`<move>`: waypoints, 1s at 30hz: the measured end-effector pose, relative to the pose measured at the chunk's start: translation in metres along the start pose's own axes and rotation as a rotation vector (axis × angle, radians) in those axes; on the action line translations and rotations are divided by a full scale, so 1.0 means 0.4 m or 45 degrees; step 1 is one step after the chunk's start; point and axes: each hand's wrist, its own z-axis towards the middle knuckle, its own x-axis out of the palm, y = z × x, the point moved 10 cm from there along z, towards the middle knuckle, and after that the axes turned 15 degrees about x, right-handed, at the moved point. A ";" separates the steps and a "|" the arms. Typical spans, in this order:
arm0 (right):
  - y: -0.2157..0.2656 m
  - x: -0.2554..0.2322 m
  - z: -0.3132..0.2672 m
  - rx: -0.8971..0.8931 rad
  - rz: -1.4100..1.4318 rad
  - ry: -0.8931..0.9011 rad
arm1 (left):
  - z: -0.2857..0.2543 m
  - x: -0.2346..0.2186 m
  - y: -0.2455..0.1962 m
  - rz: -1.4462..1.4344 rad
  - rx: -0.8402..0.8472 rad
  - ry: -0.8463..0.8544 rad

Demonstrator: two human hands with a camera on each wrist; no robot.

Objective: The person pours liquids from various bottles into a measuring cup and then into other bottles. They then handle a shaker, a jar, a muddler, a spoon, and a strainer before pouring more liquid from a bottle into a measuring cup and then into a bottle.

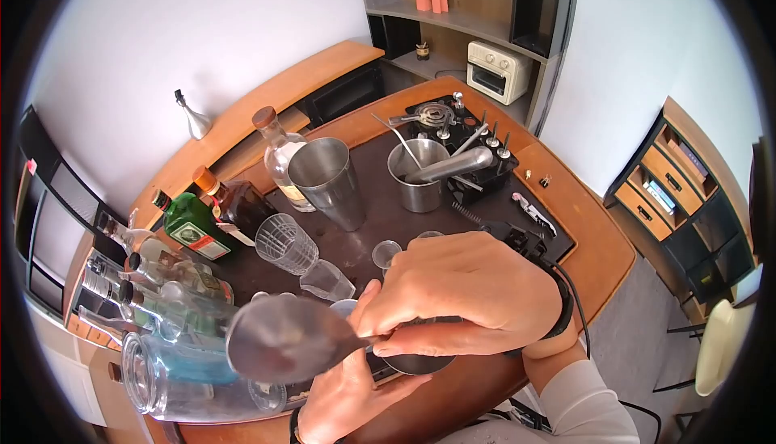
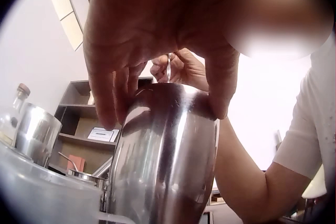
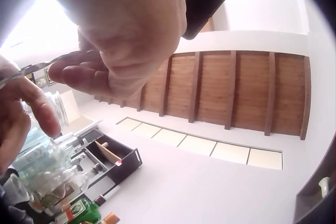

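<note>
My right hand [image 1: 469,290] pinches the thin shaft of a bar spoon, whose blurred bowl [image 1: 291,339] looms large near the head camera. In the right wrist view the spoon's shaft [image 3: 39,67] shows a twist. Below, my left hand [image 1: 347,399] grips a shiny metal cup [image 2: 163,150] near its rim, thumb on one side and fingers on the other. The right hand is just above and beyond this cup in the left wrist view; the shaft [image 2: 169,66] rises behind the rim. Inside the cup is mostly hidden.
A clear ribbed glass [image 1: 287,244] tilts beside a large metal shaker tin [image 1: 327,181]. Liquor bottles, including a green one [image 1: 194,224], and a glass jar [image 1: 145,375] crowd the left. Behind stands a steel pot [image 1: 420,189] with bar tools. Small glasses [image 1: 386,253] sit near the right hand.
</note>
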 end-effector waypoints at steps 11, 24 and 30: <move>-0.017 0.047 -0.005 -0.120 -0.100 0.118 | 0.011 -0.014 -0.024 0.142 0.211 -0.068; -0.010 0.054 -0.013 -0.114 -0.195 0.199 | 0.027 -0.009 -0.030 0.165 0.201 -0.056; 0.004 0.064 -0.018 -0.142 -0.165 0.247 | 0.036 -0.023 -0.003 0.086 0.090 -0.093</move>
